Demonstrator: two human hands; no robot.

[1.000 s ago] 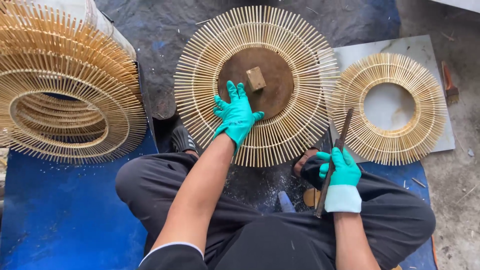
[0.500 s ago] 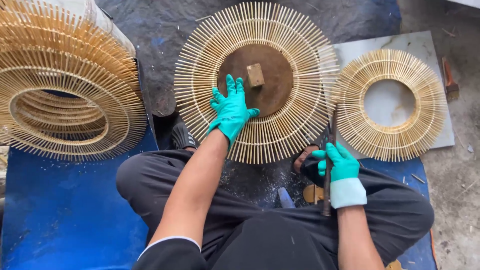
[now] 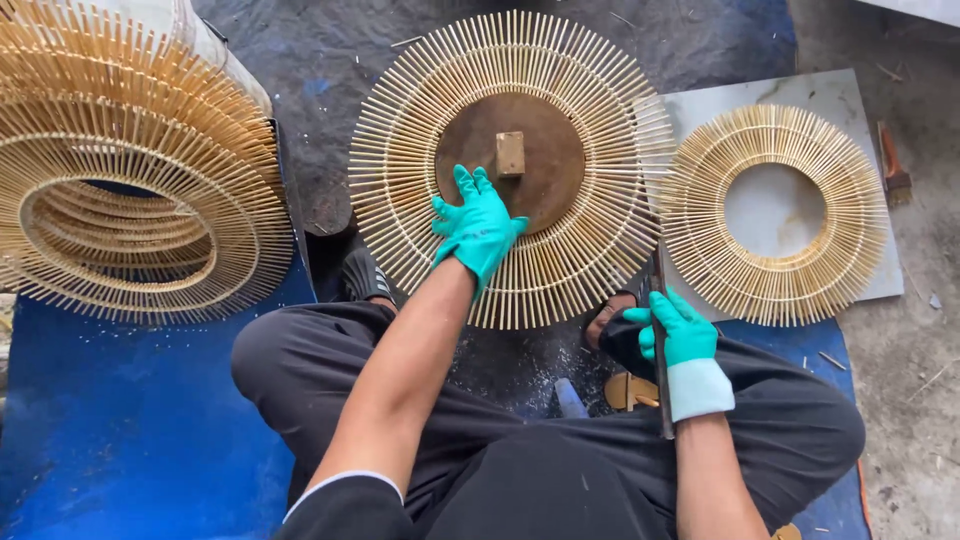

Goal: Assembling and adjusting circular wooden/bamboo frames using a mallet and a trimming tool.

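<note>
Shifted: your right hand [image 3: 682, 330] now clenches the dark blade [image 3: 660, 345] upright. Your left hand [image 3: 478, 228] (flat, unclenched) pins the stick sunburst ring [image 3: 510, 165], beyond the blade, steadying it.

You sit in a floor-level craft workshop: bare concrete ground [image 3: 930, 400] at 3 o'clock, blue tarp [image 3: 120, 430] at 8 o'clock, stacked bamboo-stick rings [image 3: 130, 180] at 10 o'clock, a brush [image 3: 892, 165] at 2 o'clock, scattered splinters.
</note>
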